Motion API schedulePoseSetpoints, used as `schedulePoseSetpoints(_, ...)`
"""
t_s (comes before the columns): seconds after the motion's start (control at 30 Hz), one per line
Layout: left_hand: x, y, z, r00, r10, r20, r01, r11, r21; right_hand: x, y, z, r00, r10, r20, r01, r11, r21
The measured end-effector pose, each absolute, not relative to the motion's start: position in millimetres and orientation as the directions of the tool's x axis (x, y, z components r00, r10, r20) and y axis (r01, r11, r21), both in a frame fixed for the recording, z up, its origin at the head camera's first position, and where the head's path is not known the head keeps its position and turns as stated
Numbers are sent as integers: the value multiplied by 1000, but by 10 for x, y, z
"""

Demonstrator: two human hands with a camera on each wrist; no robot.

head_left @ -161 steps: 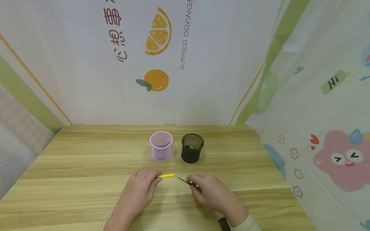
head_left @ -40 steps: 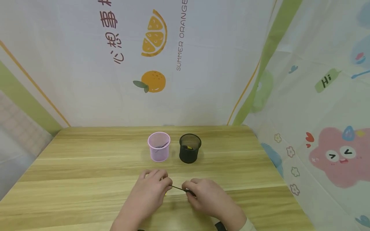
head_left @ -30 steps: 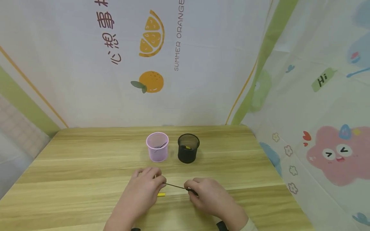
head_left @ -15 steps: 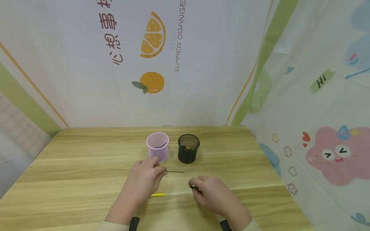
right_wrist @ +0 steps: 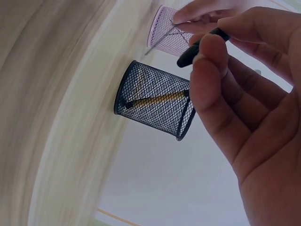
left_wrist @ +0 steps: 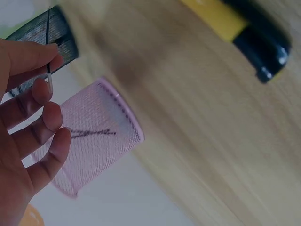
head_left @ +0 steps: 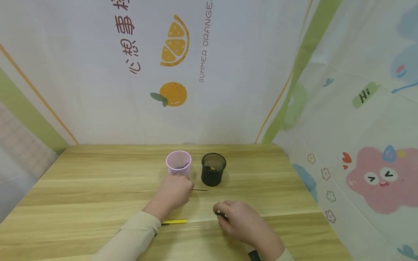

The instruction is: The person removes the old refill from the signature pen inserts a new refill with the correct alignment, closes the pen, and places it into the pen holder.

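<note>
My left hand (head_left: 176,188) pinches a thin dark pen refill (head_left: 200,190) between thumb and finger, just in front of the pink mesh cup (head_left: 179,152). In the left wrist view, the refill (left_wrist: 49,28) shows a clear end. My right hand (head_left: 240,221) pinches a small black pen part (right_wrist: 188,55) above the table, to the right. On the table, partly behind the left sleeve, lies a yellow pen barrel (head_left: 176,221) with a black end. A thin dark stick shows inside the pink cup.
A black mesh cup (head_left: 211,179) stands to the right of the pink one, with a yellow and black pen piece (right_wrist: 157,100) inside. Behind the wooden table (head_left: 98,188) hangs a printed white cloth (head_left: 228,108), and another covers the right side.
The yellow barrel was set down from my left hand. That hand then drew the refill out of the black part and moved forward to the pink cup. My right hand barely moved.
</note>
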State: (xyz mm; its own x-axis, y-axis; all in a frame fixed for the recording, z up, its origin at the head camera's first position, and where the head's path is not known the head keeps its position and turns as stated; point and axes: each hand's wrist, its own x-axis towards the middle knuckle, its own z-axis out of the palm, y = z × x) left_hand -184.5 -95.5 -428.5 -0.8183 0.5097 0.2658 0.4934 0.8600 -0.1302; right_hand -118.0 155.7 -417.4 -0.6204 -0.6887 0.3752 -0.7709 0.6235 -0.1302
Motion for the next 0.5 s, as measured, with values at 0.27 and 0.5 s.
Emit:
schedulePoseSetpoints(0.27, -1953, -863, -4367, -821, 533, 202, 503, 844, -184, -1199, 1543, -4193, -615, -692, 378, -774, 620, -125)
schedulePoseSetpoints(0.5, -1999, -850, -4433, -827, 532, 180, 499, 843, -200, -1200, 1539, -4208, -617, -702, 356, -776, 617, -128)
